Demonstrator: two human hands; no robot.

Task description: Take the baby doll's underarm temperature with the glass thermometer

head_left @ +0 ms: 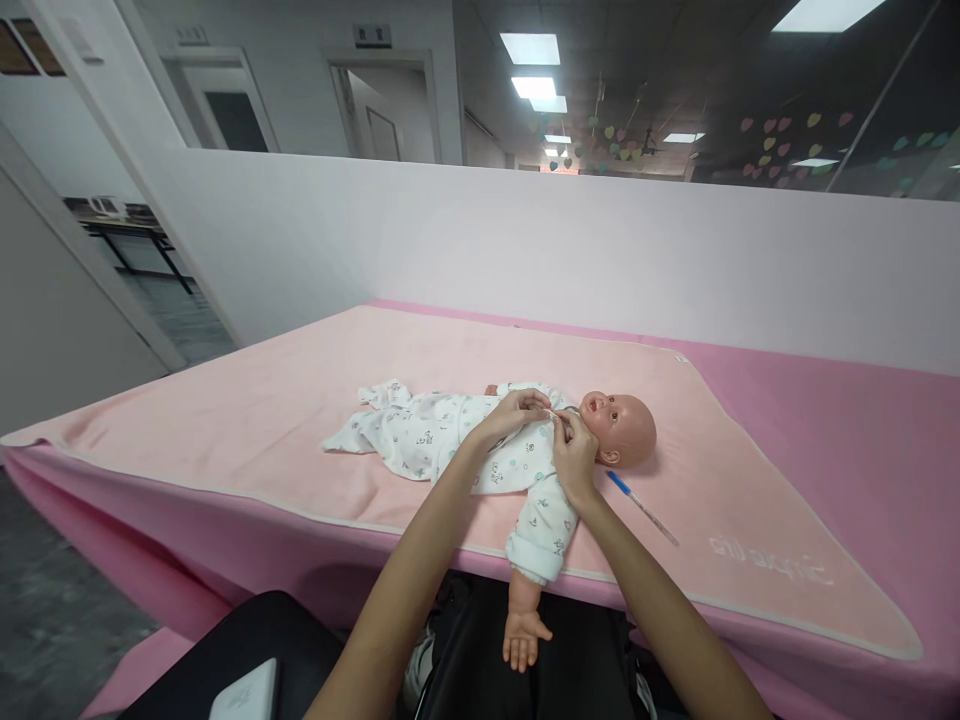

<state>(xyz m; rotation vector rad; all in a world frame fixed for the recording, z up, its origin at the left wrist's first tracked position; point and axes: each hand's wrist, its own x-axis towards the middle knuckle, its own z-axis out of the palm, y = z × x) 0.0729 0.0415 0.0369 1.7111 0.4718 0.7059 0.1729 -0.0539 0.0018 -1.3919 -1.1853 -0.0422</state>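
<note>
A baby doll (622,425) in a white printed romper (442,440) lies on its back on a pale pink blanket (300,400), head to the right. My left hand (514,410) and my right hand (574,455) meet at the doll's chest just below the chin. Both pinch the romper's neckline between closed fingers. One doll arm (525,620) hangs over the table's near edge.
A thin thermometer with a blue end (641,507) lies on the blanket to the right of the doll's head. The table is covered in darker pink cloth (862,440). A white partition wall (525,250) stands behind it. A black seat (247,650) is below.
</note>
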